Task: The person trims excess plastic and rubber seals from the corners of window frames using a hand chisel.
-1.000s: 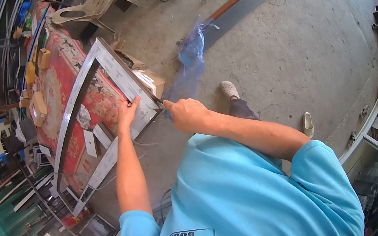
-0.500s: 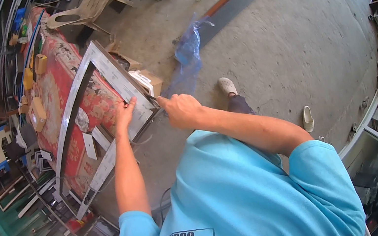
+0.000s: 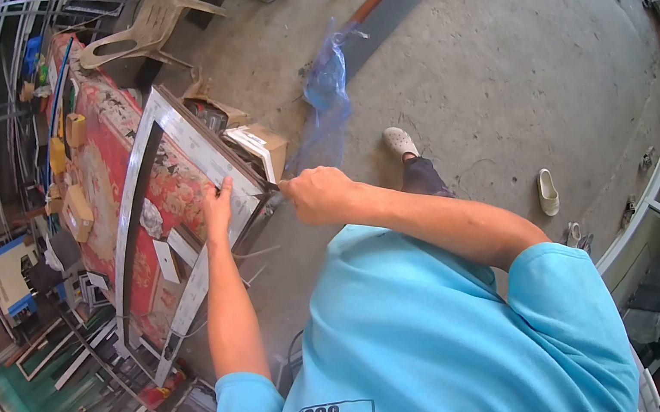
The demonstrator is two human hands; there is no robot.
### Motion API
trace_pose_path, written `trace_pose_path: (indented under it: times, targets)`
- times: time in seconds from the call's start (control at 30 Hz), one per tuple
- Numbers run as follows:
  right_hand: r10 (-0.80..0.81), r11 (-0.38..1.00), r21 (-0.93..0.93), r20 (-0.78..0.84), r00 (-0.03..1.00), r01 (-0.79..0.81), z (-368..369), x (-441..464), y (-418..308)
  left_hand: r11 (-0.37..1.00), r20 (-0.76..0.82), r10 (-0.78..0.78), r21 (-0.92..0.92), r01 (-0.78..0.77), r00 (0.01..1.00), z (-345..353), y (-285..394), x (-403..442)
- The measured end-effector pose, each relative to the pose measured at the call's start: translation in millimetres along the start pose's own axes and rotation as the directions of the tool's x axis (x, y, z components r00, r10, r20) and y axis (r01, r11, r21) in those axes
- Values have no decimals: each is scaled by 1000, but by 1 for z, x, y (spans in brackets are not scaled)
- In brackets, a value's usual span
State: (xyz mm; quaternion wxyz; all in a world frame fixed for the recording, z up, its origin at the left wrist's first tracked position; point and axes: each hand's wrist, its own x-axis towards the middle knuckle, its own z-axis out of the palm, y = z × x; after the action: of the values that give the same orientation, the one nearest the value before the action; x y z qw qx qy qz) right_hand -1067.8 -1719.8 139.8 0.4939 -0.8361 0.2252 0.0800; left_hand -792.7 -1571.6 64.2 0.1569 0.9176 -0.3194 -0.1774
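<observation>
A frame with white-filmed faces and one long curved side (image 3: 119, 241) lies on a red patterned cloth (image 3: 101, 170). My left hand (image 3: 217, 210) holds the frame's straight rail near its right corner, the thumb on the upper face and the fingers at the inner edge. At that corner, my right hand (image 3: 321, 196) is closed like a fist around a thin dark tool (image 3: 274, 188). The tool's tip reaches the corner, where a dark gap shows; most of the tool is hidden in my fingers, so its kind is unclear.
An open cardboard box (image 3: 272, 147) stands just beyond the corner. Blue plastic film (image 3: 327, 93) wraps the end of a long curved piece (image 3: 394, 16) on the floor. A plastic chair (image 3: 148, 31) and small boxes (image 3: 78, 211) sit around the cloth. A loose shoe (image 3: 549, 192) lies right.
My right hand and the tool have dropped slightly lower along the frame's corner. The view has shifted a little; my left hand keeps its hold on the rail.
</observation>
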Motion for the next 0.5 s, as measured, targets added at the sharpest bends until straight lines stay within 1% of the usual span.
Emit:
trace_pose_path:
  times: [0.07,0.1,0.2,0.23,0.3,0.37,0.43,0.5]
  targets:
    - [-28,999,-16,-14,1000,28,5,2,2,997,65,-48,69,43,997,-4,3,0]
    - [-57,998,-34,-24,998,57,8,3,3,997,66,-47,70,42,997,-3,0,0]
    - [-55,998,-40,-59,997,52,11,4,-2,999,56,-42,23,40,998,-1,-7,4]
    - [-53,998,-39,-58,997,51,10,4,-3,998,68,-50,34,48,996,-1,-11,6]
    - [-72,996,-55,-7,997,72,-2,3,-7,998,80,-54,43,51,995,-1,-7,4]
    - [-78,996,-52,-26,997,76,-3,6,-10,999,63,-14,47,11,998,-3,-2,2]
    - [-86,995,-47,-37,996,84,-3,9,-10,999,56,-33,39,30,998,-3,3,1]
    - [-100,987,-118,58,993,106,-11,8,-12,998,56,-56,30,55,997,-1,-3,-2]
